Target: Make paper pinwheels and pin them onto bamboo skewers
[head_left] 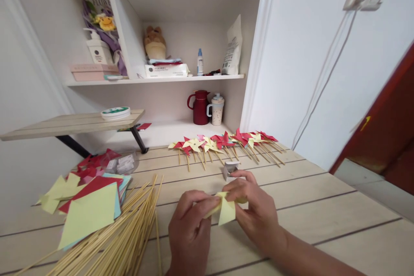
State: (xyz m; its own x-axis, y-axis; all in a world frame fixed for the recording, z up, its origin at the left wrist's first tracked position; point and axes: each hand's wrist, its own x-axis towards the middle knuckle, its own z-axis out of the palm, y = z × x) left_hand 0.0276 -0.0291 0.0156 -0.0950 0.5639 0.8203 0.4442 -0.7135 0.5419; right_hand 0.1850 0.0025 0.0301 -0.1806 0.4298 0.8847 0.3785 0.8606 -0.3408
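Observation:
My left hand (189, 228) and my right hand (254, 209) meet over the wooden table (323, 207), both pinching a folded piece of yellow paper (225, 210). Its flaps are bent inward between my fingertips. Just beyond my right hand lies a small silver box (230, 168). To the left of my hands lies a heap of thin bamboo sticks (126, 233), partly covered by loose yellow, red and blue paper squares (89, 207).
A row of finished red and yellow paper pinwheels on sticks (226, 142) lies at the table's far edge. A clear tub of small parts (121, 164) sits at the left. Shelves behind hold a red jug (199, 107), a cup, bottles and boxes.

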